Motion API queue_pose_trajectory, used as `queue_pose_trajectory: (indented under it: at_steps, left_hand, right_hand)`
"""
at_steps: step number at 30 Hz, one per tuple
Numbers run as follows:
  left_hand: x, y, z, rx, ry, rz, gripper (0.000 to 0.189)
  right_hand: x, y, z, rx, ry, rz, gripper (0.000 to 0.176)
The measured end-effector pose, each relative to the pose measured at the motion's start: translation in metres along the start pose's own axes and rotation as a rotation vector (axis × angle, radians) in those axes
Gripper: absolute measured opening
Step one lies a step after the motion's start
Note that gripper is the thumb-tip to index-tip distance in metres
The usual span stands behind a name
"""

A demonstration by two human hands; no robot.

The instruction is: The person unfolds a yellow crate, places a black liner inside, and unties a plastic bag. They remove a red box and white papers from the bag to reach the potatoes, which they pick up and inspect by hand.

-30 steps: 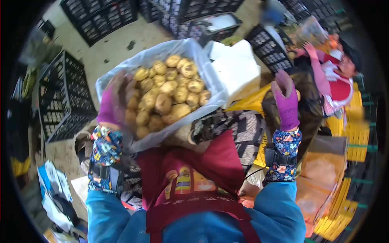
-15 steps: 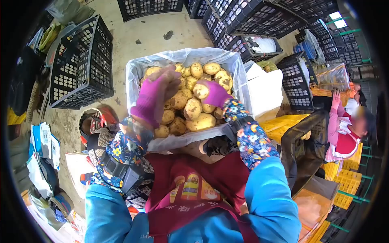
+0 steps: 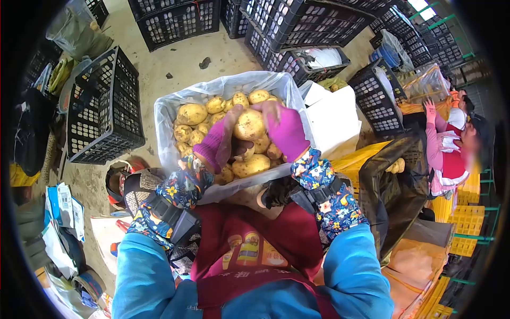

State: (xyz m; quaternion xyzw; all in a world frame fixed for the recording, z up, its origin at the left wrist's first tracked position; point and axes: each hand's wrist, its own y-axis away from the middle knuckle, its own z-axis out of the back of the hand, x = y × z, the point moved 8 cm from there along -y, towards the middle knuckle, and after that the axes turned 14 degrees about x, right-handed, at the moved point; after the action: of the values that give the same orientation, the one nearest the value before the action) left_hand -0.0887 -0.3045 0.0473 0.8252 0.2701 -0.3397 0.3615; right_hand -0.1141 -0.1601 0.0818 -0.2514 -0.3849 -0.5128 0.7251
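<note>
A plastic-lined crate (image 3: 164,130) in front of me is filled with yellow potatoes (image 3: 192,114) marked by dark soil. Both gloved hands meet over the pile around one large, round potato (image 3: 249,125). On its left side, my left hand (image 3: 226,137) curls its fingers against it. From the upper right my right hand (image 3: 283,127) grips the same potato, its fingertips at the top edge. Just below the hands lies a long potato (image 3: 251,166), with other potatoes partly hidden by the fingers.
A black slatted crate (image 3: 106,106) stands at left, with stacked black crates (image 3: 313,26) behind. White paper (image 3: 332,117) lies right of the potatoes. Farther right are a dark-lined yellow crate (image 3: 390,191) with a few potatoes, and another person (image 3: 443,143).
My left hand has come down and right from the upper part of the pile to the potato in my right hand. The view has shifted slightly.
</note>
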Motion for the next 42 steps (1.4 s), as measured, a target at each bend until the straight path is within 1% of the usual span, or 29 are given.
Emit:
queue_pose_trajectory:
  at_steps: [1, 4, 5, 6, 7, 8, 9, 12, 14, 16, 17, 19, 21, 24, 25, 28, 31, 34, 35, 37, 38, 39, 42]
  left_hand:
    - [-0.001, -0.001, 0.003, -0.029, -0.004, -0.016, 0.054]
    - [-0.014, -0.010, 0.014, -0.123, 0.023, -0.152, 0.059]
    - [-0.026, -0.004, 0.012, -0.116, -0.101, -0.167, 0.063]
    - [-0.031, -0.008, 0.020, -0.199, -0.304, -0.333, 0.059]
    - [-0.024, -0.018, 0.029, -0.280, -0.509, -0.498, 0.055]
    - [-0.037, -0.010, 0.020, -0.358, -0.716, -0.660, 0.051]
    - [-0.035, -0.011, 0.027, -0.397, -0.903, -0.483, 0.051]
    - [-0.056, 0.006, 0.016, -0.600, -1.276, -0.630, 0.047]
    - [-0.048, -0.008, 0.040, -0.454, -1.132, -0.599, 0.040]
    - [-0.040, -0.018, 0.059, -0.402, -0.946, -0.535, 0.035]
    - [-0.038, -0.018, 0.064, -0.420, -0.829, -0.485, 0.033]
    - [-0.037, -0.018, 0.064, -0.387, -0.609, -0.399, 0.033]
    - [-0.038, -0.012, 0.051, -0.265, -0.412, -0.342, 0.037]
    - [-0.050, 0.007, 0.016, -0.031, -0.122, -0.323, 0.046]
    - [-0.054, 0.008, 0.013, 0.078, -0.182, -0.318, 0.054]
    - [-0.052, 0.009, 0.005, 0.156, -0.155, -0.430, 0.058]
    - [-0.051, 0.008, 0.000, 0.194, -0.134, -0.399, 0.060]
    - [-0.052, 0.006, -0.002, 0.204, -0.287, -0.452, 0.060]
    - [-0.052, 0.004, 0.001, 0.175, -0.310, -0.464, 0.060]
    - [-0.051, 0.002, 0.006, 0.113, -0.355, -0.493, 0.059]
    - [-0.052, 0.002, 0.006, 0.104, -0.327, -0.506, 0.058]
    - [-0.053, 0.002, 0.006, 0.095, -0.301, -0.519, 0.056]
    - [-0.061, 0.010, 0.008, 0.033, -0.222, -0.514, 0.050]
  right_hand:
    - [-0.017, -0.003, 0.004, -0.043, -0.251, -0.138, 0.037]
    - [-0.016, -0.012, -0.003, -0.101, -0.506, -0.073, 0.037]
    - [-0.018, -0.016, -0.007, -0.095, -0.311, 0.012, 0.039]
    - [-0.019, -0.019, -0.011, -0.110, -0.115, 0.095, 0.041]
    - [-0.019, -0.017, -0.020, -0.135, -0.098, 0.035, 0.042]
    - [-0.018, -0.015, -0.025, -0.160, -0.082, -0.028, 0.043]
    - [-0.011, -0.013, -0.023, -0.186, -0.058, -0.004, 0.042]
    - [-0.004, -0.016, -0.021, -0.274, -0.020, 0.059, 0.041]
    - [-0.007, -0.014, -0.022, -0.258, -0.112, 0.046, 0.042]
    - [-0.010, -0.012, -0.023, -0.217, -0.232, -0.039, 0.041]
    - [-0.001, -0.012, -0.019, -0.181, -0.304, -0.121, 0.041]
    - [0.011, -0.012, -0.014, -0.180, -0.290, -0.105, 0.042]
    - [0.031, -0.009, -0.006, -0.254, -0.124, 0.085, 0.047]
    - [0.051, -0.005, 0.000, -0.286, 0.070, 0.216, 0.059]
    - [0.046, -0.006, -0.001, -0.282, -0.045, 0.181, 0.056]
    - [0.042, -0.009, 0.001, -0.151, -0.023, 0.050, 0.053]
    - [0.042, -0.007, 0.007, -0.170, 0.016, 0.047, 0.046]
    - [0.009, -0.013, 0.008, -0.057, -0.582, -0.125, 0.049]
    - [-0.004, -0.013, 0.004, -0.018, -0.731, -0.159, 0.054]
    - [0.012, -0.015, 0.007, -0.025, -0.488, 0.030, 0.057]
    - [0.026, -0.015, 0.007, -0.024, -0.362, 0.125, 0.060]
    - [0.024, -0.011, -0.009, 0.110, -0.678, 0.066, 0.070]
    - [0.023, -0.015, -0.016, 0.175, -0.732, 0.094, 0.074]
